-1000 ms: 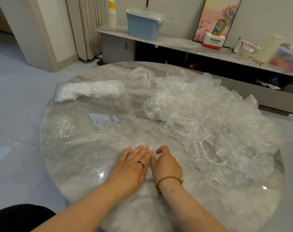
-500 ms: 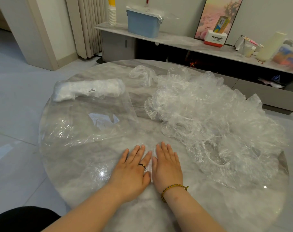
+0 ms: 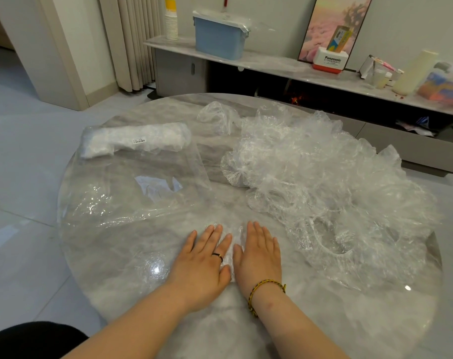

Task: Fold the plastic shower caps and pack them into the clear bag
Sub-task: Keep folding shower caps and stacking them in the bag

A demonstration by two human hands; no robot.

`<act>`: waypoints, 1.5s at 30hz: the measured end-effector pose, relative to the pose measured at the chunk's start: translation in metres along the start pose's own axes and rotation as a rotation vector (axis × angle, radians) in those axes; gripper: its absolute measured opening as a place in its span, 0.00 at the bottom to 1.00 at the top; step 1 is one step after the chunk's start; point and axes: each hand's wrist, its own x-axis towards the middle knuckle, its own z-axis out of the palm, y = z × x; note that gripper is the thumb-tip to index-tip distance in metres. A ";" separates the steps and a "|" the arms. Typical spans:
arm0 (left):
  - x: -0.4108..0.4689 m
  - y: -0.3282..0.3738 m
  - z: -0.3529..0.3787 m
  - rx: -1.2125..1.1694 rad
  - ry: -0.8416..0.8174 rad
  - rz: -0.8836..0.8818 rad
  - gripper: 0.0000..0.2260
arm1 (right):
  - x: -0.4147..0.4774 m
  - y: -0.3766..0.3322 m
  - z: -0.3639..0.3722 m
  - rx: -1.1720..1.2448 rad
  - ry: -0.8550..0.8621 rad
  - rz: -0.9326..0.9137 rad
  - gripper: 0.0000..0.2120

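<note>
Head camera: your left hand (image 3: 202, 260) and right hand (image 3: 259, 255), fingers straight, are pressing a crinkly folded cap (image 3: 229, 259) onto the marble table (image 3: 323, 320), between clear bag (image 3: 142, 182) and heaped caps (image 3: 323, 182).

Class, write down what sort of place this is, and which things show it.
Probably a home living room: a low console along the wall, a framed picture leaning on it, and floor-length curtains.

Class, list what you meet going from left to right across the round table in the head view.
clear bag → left hand → right hand → pile of loose shower caps
</note>
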 end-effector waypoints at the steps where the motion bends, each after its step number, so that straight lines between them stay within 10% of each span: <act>1: 0.000 0.000 0.000 -0.024 0.006 0.001 0.41 | 0.000 0.000 -0.002 0.015 0.027 0.023 0.29; 5: -0.003 -0.007 -0.004 -0.246 0.132 -0.106 0.38 | 0.006 0.003 -0.013 0.041 0.054 0.111 0.34; 11: -0.006 -0.015 -0.011 -0.390 0.204 -0.291 0.39 | 0.006 0.002 -0.019 0.164 0.021 0.081 0.14; 14: -0.006 -0.017 -0.012 -0.389 0.203 -0.297 0.34 | 0.007 0.002 -0.016 0.440 0.065 0.120 0.03; 17: -0.005 -0.018 -0.011 -0.467 0.239 -0.305 0.28 | 0.010 0.005 -0.017 0.954 0.045 0.137 0.12; 21: -0.003 -0.020 -0.016 -1.042 0.327 -0.396 0.13 | 0.009 0.006 -0.023 1.334 -0.059 0.112 0.11; 25: -0.009 -0.023 -0.033 -1.448 0.332 -0.379 0.06 | 0.006 0.003 -0.026 1.198 -0.122 0.056 0.07; 34: -0.032 -0.045 -0.055 -0.974 0.168 -0.074 0.15 | -0.017 -0.015 -0.055 0.237 -0.001 -0.582 0.46; 40: -0.046 -0.051 -0.059 -0.971 0.199 -0.099 0.13 | -0.017 -0.021 -0.041 0.284 -0.097 -0.475 0.04; 45: -0.060 -0.081 -0.074 -0.576 0.521 -0.269 0.05 | -0.019 -0.019 -0.044 0.596 -0.060 -0.309 0.19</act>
